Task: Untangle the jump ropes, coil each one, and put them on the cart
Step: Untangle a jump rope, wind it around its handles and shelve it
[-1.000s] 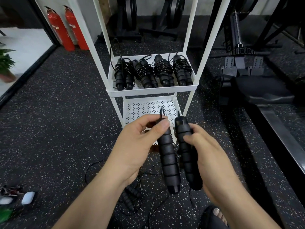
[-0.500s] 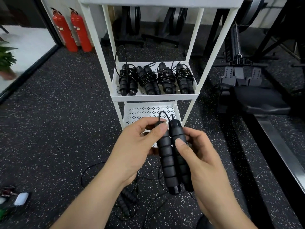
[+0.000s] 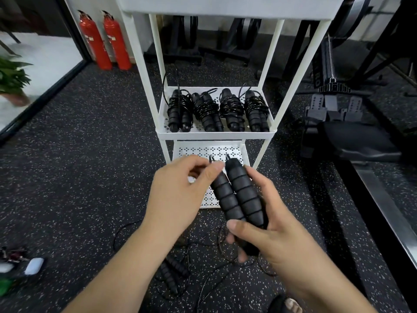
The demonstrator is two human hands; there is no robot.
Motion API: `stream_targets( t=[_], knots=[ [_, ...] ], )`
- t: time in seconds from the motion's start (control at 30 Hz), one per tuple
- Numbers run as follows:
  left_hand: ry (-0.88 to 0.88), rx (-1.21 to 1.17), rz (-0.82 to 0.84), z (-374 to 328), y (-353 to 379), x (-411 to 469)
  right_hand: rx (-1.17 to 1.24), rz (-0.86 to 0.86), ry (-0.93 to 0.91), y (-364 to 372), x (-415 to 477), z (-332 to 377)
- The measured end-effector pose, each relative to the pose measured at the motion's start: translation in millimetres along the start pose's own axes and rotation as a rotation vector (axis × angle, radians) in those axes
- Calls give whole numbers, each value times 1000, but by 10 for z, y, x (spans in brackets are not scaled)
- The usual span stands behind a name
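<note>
Just in front of the cart [image 3: 147, 86], lower than its middle shelf [image 3: 216, 134], I hold the two handles [image 3: 237, 195] of one jump rope side by side, touching, tips toward the cart. My right hand [image 3: 279, 240] wraps their lower ends, thumb laid across both. My left hand [image 3: 178, 195] pinches the top of the left handle, where the cord leaves it. Handles: black, ribbed, foam-like, with tapered caps. Judged light, slightly soft and not slippery, best taken round the ribbed middle. Cord [image 3: 220, 238]: thin, black, trailing to the floor [image 3: 79, 177] on my side of the cart. Judged wiry and springy, likely to kink or spring off a coil, so it wants tension while winding. Four coiled ropes [image 3: 216, 111] lie in a row on the middle shelf, cords wound round paired handles. One more loose rope [image 3: 173, 274] lies on the floor, nearer me than the cart.
</note>
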State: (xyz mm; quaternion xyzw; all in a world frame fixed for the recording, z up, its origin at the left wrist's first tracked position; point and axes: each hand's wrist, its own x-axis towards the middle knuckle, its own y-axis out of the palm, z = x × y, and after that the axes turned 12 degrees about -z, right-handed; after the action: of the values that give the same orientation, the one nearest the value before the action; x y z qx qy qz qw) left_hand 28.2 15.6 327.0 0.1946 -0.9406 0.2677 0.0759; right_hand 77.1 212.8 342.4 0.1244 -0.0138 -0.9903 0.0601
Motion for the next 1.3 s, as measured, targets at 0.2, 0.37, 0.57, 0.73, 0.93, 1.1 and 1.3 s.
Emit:
stream_targets(
  t=[0.2, 0.37, 0.57, 0.73, 0.93, 1.1, 1.3],
  knots=[
    [211, -182, 138, -91, -151, 66, -28, 221, 89, -169, -31, 151],
    [-92, -360, 197, -77, -151, 83, 133, 276, 74, -231, -48, 257],
    [-139, -437, 97, -260, -89, 8, 403, 300, 34, -124, -57, 237],
    [166, -136, 43, -220, -23, -12, 291, 195, 33, -68, -33, 166],
    [129, -12, 145, -135, 93, -23, 292, 100, -36, 3, -42, 108],
    [169, 137, 348, -214, 201, -137, 356, -32, -106, -7, -2, 94],
    [135, 261, 633, -345, 287, -356, 298, -104, -152, -166, 34, 156]
  ],
)
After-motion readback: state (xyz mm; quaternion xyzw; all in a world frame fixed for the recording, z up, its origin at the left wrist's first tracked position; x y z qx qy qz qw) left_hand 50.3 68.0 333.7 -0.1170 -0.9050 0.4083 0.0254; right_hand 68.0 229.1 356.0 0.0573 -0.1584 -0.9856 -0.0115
